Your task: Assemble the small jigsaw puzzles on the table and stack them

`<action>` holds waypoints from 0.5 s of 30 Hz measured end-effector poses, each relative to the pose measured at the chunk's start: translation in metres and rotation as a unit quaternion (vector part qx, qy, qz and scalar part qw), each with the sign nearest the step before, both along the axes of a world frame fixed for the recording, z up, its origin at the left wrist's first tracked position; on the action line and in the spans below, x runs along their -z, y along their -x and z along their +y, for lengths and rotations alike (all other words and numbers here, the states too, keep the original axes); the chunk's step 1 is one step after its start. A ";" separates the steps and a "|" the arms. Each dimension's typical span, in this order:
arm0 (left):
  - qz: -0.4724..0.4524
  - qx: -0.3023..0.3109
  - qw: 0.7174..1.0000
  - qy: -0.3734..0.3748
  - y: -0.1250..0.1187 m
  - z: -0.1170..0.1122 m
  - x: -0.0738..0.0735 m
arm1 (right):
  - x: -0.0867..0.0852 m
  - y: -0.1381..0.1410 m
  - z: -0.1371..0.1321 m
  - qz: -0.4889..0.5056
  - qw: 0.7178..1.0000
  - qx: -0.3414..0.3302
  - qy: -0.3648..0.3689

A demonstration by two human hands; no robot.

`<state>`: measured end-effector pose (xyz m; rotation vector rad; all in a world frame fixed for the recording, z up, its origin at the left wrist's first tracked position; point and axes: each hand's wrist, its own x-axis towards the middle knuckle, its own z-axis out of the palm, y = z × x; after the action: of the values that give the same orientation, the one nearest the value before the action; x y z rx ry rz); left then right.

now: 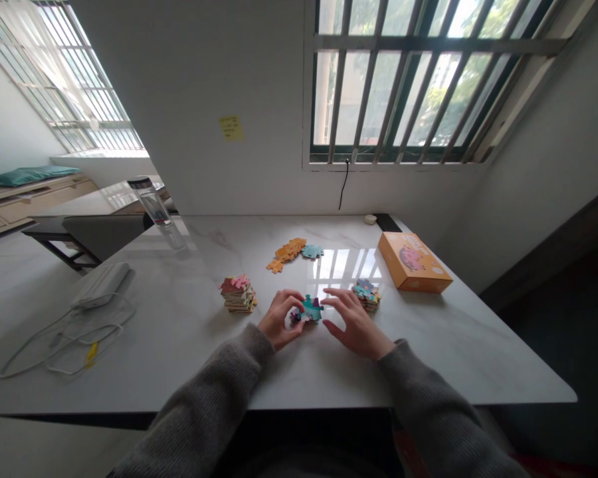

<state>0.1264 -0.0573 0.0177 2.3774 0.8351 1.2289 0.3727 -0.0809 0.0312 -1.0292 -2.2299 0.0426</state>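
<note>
A small stack of jigsaw puzzle pieces [312, 309], teal and purple on top, sits on the table close in front of me. My left hand [282, 320] curls around its left side, thumb and fingers gripping the edge. On the other side, my right hand [355, 324] is open, its fingers spread and just apart from the pieces. Further left stands a taller stack of puzzle pieces [238, 295] with pink and dark red on top. Another stack [367, 294], with blue tops, rises right behind my right hand.
Beyond the hands lie overlapping orange puzzle pieces [290, 250] and light blue pieces [312, 251]. An orange puzzle box [412, 262] is at the right. A clear bottle [150, 201] stands at the back left, and a white device [101, 285] with looped cable [80, 332] lies at the left.
</note>
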 end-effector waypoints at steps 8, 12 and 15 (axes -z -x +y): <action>-0.015 0.039 0.999 0.020 0.001 -0.001 -0.002 | 0.004 0.013 -0.001 0.050 0.997 -0.053 0.024; 0.026 -0.004 0.999 0.017 0.003 0.002 0.003 | -0.003 -0.006 0.005 0.058 0.996 0.063 -0.028; 0.095 -0.025 0.995 0.008 0.004 0.006 0.009 | -0.006 -0.023 0.010 0.053 0.970 0.233 -0.055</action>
<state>0.1227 -0.0512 0.0085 2.5025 0.9644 1.0204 0.3959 -0.0710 0.0371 -1.4254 -1.8249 -0.2239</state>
